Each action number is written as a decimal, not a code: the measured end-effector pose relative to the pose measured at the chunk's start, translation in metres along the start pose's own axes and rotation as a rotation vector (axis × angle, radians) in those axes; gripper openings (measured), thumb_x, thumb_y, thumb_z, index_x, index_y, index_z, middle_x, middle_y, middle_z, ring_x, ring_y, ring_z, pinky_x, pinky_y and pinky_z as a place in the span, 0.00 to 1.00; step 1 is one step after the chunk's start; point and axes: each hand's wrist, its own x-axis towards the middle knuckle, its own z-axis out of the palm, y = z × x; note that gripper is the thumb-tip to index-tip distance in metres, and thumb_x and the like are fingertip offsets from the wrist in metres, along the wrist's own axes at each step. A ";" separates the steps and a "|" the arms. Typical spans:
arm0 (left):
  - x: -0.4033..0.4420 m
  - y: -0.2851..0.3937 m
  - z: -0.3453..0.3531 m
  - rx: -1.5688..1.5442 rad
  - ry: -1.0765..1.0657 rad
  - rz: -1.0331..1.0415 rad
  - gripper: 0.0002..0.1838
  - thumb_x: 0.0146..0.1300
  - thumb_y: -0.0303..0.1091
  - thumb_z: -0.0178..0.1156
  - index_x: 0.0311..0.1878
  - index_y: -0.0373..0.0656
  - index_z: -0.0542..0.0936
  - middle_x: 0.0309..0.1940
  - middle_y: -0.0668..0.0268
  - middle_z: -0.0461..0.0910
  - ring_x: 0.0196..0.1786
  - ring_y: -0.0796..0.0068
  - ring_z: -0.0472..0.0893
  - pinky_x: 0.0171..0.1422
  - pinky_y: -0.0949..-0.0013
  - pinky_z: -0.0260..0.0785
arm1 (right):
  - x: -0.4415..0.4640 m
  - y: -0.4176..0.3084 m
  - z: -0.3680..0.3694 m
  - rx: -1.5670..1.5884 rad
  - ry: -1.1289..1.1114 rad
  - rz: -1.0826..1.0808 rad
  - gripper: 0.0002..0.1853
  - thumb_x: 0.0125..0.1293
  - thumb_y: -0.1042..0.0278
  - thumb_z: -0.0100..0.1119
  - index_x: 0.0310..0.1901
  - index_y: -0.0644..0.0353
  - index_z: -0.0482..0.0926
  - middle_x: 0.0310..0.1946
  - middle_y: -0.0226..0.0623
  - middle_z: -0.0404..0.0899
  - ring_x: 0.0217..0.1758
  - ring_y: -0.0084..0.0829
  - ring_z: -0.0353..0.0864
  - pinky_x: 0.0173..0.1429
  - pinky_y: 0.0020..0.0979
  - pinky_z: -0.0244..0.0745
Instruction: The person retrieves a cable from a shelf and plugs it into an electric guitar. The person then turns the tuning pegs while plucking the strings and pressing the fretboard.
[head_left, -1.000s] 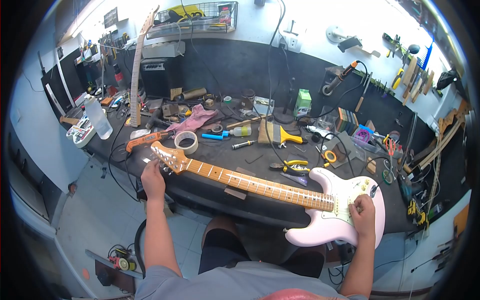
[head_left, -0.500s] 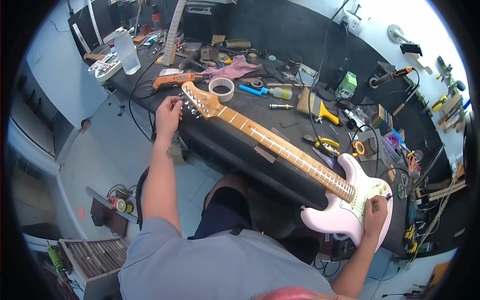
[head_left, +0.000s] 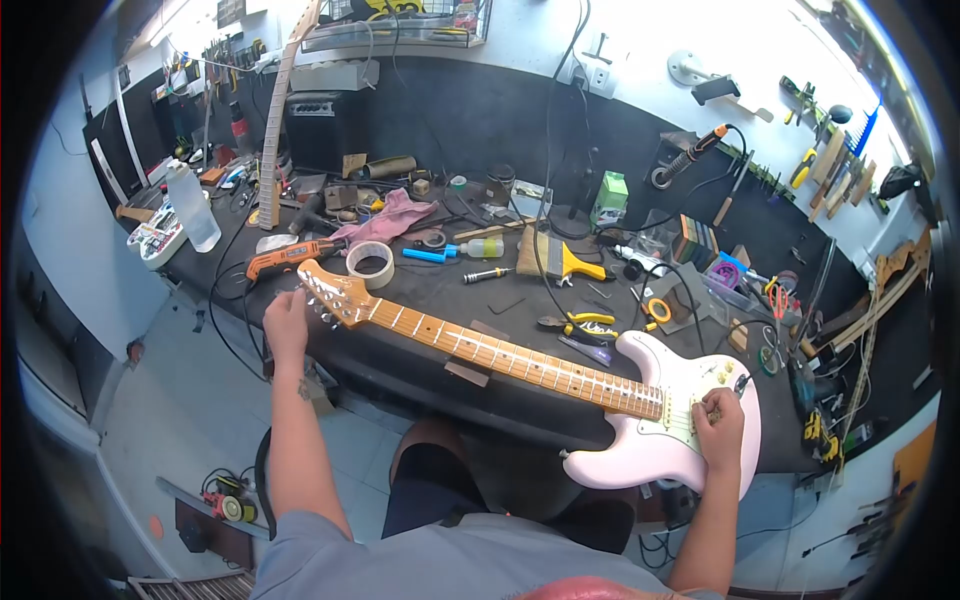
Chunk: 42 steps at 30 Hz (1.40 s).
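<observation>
A pale pink electric guitar (head_left: pixel 655 455) lies face up along the bench's front edge, its maple neck (head_left: pixel 500 360) running up to the left. My left hand (head_left: pixel 287 322) is at the headstock (head_left: pixel 340 296), with thumb and fingers pinched on a tuning peg at its outer edge. More metal tuning pegs (head_left: pixel 325 314) stick out beside it. Over the guitar's body, my right hand (head_left: pixel 720 425) is curled above the strings near the bridge and pickups. Its fingers are pressed together, and whatever they may hold is hidden.
Behind the neck lie an orange rotary tool (head_left: pixel 290 258), a masking tape roll (head_left: pixel 371 264), a wide brush (head_left: pixel 545 255) and yellow-handled pliers (head_left: pixel 585 324). A clear bottle (head_left: pixel 193 210) stands at the left. A soldering iron (head_left: pixel 690 158) is held up at the back right.
My view has tilted up, so more of the back wall shows. Both hands stay at the same parts of the guitar, the left at the pegs and the right over the strings.
</observation>
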 end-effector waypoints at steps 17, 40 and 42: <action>-0.008 0.014 -0.001 0.120 0.032 0.177 0.19 0.81 0.40 0.63 0.45 0.30 0.87 0.38 0.40 0.86 0.43 0.34 0.86 0.50 0.45 0.77 | 0.001 -0.006 -0.002 -0.028 -0.007 -0.006 0.14 0.57 0.83 0.75 0.36 0.64 0.75 0.38 0.44 0.81 0.45 0.47 0.81 0.55 0.43 0.76; 0.014 0.006 -0.015 0.204 -0.027 0.245 0.15 0.81 0.37 0.63 0.52 0.33 0.89 0.40 0.48 0.92 0.43 0.46 0.91 0.52 0.51 0.81 | 0.003 0.003 0.001 -0.099 0.026 0.017 0.11 0.60 0.81 0.76 0.34 0.66 0.79 0.45 0.47 0.84 0.53 0.51 0.83 0.61 0.48 0.78; 0.011 0.012 -0.013 0.220 -0.011 0.259 0.15 0.81 0.37 0.63 0.50 0.32 0.89 0.40 0.47 0.91 0.45 0.43 0.91 0.53 0.50 0.80 | 0.003 0.004 0.001 -0.104 0.025 0.012 0.11 0.60 0.81 0.76 0.35 0.66 0.78 0.45 0.47 0.84 0.53 0.52 0.83 0.61 0.48 0.78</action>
